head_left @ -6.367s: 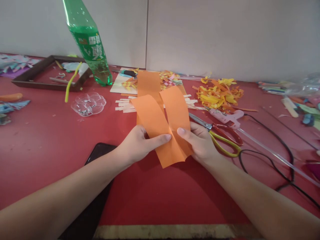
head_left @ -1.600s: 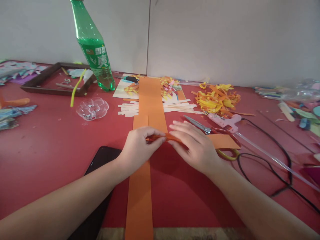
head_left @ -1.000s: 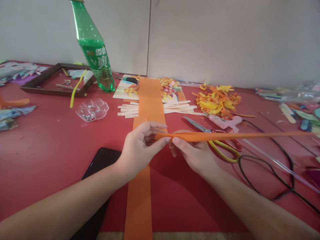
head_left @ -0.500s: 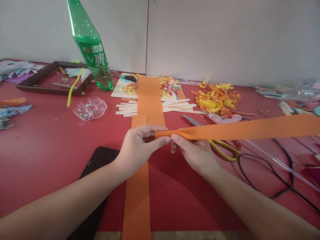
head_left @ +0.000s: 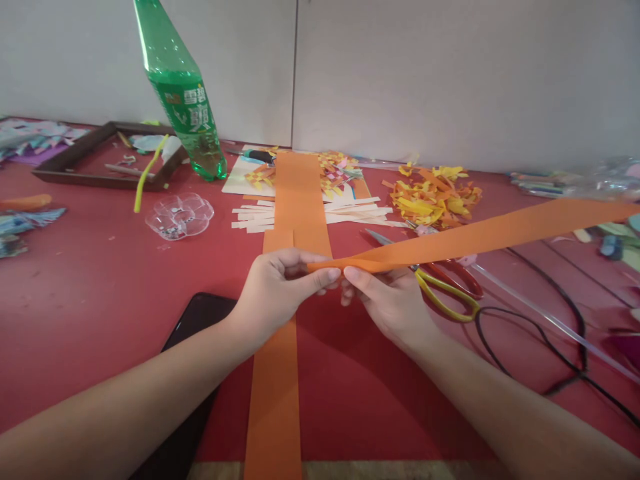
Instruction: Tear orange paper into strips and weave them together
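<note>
Both hands pinch the narrow, folded end of a long orange paper strip [head_left: 480, 233], whose wide part slants up to the right edge. My left hand [head_left: 273, 293] grips its left tip between thumb and fingers. Close beside it, my right hand [head_left: 390, 300] holds the strip where the fold opens out. Beneath the hands, other orange strips [head_left: 275, 400] run lengthwise on the red table [head_left: 380, 413], one reaching the near edge. Scissors with yellow and red handles [head_left: 447, 300] lie just beyond my right hand.
A green bottle [head_left: 187, 107] stands at the back left by a dark frame [head_left: 100, 179] and a clear flower-shaped tray [head_left: 180, 217]. Yellow and orange scraps [head_left: 435, 197] are piled at the back right. A black phone [head_left: 200, 327] lies under my left forearm; a black cord [head_left: 530, 327] curls at right.
The free right part of the held strip has swung upward, uncovering more of the scissors' red handle. Both hands keep their pinch in nearly the same place.
</note>
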Demonstrator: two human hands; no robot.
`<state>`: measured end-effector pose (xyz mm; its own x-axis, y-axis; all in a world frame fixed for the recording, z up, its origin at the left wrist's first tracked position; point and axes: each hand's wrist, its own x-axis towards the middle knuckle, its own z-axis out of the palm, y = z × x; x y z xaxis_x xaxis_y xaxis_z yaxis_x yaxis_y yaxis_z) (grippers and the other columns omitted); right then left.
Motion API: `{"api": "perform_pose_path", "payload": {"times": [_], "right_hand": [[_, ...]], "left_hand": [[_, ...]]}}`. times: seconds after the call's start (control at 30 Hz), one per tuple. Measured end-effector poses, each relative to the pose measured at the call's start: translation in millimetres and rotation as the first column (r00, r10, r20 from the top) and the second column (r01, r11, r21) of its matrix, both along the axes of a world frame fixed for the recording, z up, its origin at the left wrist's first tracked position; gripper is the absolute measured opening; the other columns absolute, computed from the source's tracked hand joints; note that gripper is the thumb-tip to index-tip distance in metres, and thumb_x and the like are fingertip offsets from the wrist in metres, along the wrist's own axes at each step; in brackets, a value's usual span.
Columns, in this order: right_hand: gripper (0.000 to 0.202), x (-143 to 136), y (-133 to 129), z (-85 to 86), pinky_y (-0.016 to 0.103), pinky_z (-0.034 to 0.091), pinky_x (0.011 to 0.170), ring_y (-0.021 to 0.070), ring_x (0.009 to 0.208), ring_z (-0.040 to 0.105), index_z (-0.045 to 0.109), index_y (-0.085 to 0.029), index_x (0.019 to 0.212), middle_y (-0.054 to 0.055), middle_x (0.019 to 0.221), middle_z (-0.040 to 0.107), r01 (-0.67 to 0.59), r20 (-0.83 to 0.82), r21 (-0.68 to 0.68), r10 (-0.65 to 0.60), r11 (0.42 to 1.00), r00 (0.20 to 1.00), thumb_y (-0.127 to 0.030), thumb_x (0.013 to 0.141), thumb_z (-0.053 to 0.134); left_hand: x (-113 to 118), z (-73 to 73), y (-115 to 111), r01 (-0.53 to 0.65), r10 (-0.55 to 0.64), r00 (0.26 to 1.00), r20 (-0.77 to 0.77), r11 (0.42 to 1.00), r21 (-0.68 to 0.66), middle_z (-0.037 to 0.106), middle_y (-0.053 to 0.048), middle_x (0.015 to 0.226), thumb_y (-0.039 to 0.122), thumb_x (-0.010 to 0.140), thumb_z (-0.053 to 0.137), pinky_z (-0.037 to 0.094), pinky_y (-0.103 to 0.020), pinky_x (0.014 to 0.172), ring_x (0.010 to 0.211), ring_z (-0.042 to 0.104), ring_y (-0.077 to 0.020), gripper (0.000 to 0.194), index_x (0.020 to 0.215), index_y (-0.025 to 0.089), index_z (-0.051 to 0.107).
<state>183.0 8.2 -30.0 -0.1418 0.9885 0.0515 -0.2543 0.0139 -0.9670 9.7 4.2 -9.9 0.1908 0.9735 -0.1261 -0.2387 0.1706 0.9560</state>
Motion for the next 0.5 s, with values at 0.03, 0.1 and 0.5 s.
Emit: {"api": "perform_pose_path", "payload": {"times": [0.03,0.1,0.5], "right_hand": [[0.006,-0.3,0.2,0.0,0.024,0.056,0.047,0.0123,0.054,0.062,0.076,-0.021,0.075,0.000,0.066,0.071,0.001,0.002,0.001,-0.001,1.000,1.000,-0.027,0.076,0.077],[0.009,-0.7,0.6,-0.2,0.024,0.055,0.046,0.0128,0.054,0.061,0.075,-0.020,0.074,0.001,0.065,0.070,0.005,0.007,-0.005,-0.005,1.000,1.000,-0.029,0.075,0.077],[0.008,1.1,1.4,-2.4,0.021,0.054,0.045,0.0106,0.052,0.059,0.075,-0.020,0.072,0.000,0.062,0.066,-0.007,0.006,-0.006,0.007,1.000,1.000,-0.027,0.077,0.077]], "left_hand": [[-0.2,-0.4,0.0,-0.007,0.007,1.000,-0.011,1.000,-0.008,0.076,-0.001,0.076,0.029,0.069,0.083,0.054,-0.019,0.066,0.069,0.069,-0.0103,0.017,0.079,0.017,0.074],[-0.5,-0.5,-0.1,-0.015,0.015,0.999,-0.030,1.000,-0.021,0.076,-0.001,0.076,0.031,0.069,0.083,0.054,-0.019,0.066,0.070,0.069,-0.0107,0.020,0.079,0.017,0.074],[-0.5,-0.9,0.2,0.028,-0.028,0.995,-0.094,1.000,-0.003,0.075,-0.003,0.079,0.032,0.070,0.082,0.055,-0.025,0.072,0.074,0.069,-0.0146,0.022,0.080,0.015,0.071]]}}
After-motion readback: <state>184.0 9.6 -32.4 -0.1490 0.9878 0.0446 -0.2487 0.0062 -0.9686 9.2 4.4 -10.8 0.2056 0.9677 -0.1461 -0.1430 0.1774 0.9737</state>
